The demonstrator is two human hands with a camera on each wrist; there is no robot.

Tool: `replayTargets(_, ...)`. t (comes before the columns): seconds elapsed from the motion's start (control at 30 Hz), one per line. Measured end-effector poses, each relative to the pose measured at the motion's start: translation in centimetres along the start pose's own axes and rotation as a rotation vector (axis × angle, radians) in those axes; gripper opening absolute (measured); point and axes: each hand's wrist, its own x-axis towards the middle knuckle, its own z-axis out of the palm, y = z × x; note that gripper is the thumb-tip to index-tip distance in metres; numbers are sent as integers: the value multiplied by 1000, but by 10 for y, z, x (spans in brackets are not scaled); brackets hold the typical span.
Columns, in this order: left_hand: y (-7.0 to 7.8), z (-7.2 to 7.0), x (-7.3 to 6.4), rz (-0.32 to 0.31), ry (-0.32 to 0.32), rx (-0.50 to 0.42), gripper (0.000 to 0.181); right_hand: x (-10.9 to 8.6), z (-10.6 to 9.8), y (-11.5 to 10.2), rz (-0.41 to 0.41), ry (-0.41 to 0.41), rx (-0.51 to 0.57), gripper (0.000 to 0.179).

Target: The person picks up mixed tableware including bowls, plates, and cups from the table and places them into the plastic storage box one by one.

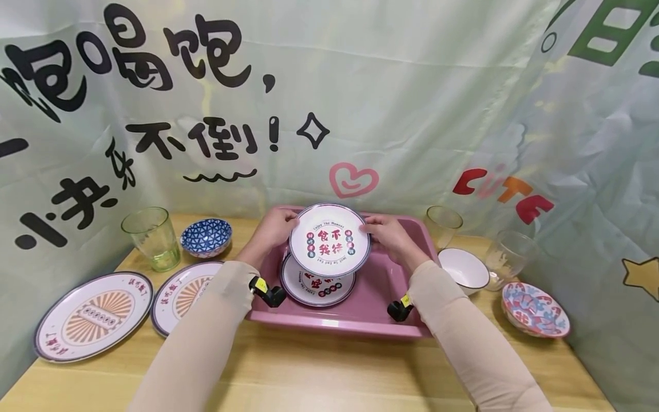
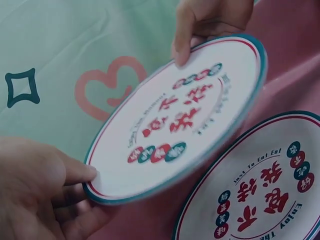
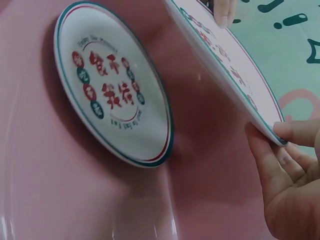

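Both hands hold a round white plate (image 1: 330,240) with a dark rim and red characters, tilted and raised over the pink tub (image 1: 381,297). My left hand (image 1: 273,233) pinches its left edge, thumb on top in the left wrist view. At the opposite edge my right hand (image 1: 393,236) pinches the rim between thumb and fingers (image 3: 267,165). A second plate (image 1: 319,289) of similar pattern lies in the tub, partly hidden in the head view by the raised one. The right wrist view shows that lower plate (image 3: 112,85) apart from the held plate.
Left of the tub are a green glass (image 1: 151,237), a blue patterned bowl (image 1: 206,237) and two oval plates, one the nearer-left plate (image 1: 95,316). To the right stand clear glasses, a white bowl (image 1: 463,269) and a red-blue bowl (image 1: 535,309). A printed cloth (image 1: 412,114) hangs behind.
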Motion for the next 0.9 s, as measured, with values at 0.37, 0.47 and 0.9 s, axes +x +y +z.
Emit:
replayTargets(0.37, -1, 5, 6, -58, -88, 135, 27, 2, 3, 10, -7, -54, -87, 25)
replayTargets(0.47, -1, 7, 9, -60, -129, 144, 29, 3, 4, 14, 0, -51, -111, 24)
replayTargets(0.9, -4, 16, 13, 21, -184, 462, 31, 8, 13, 26, 27, -74, -261, 17)
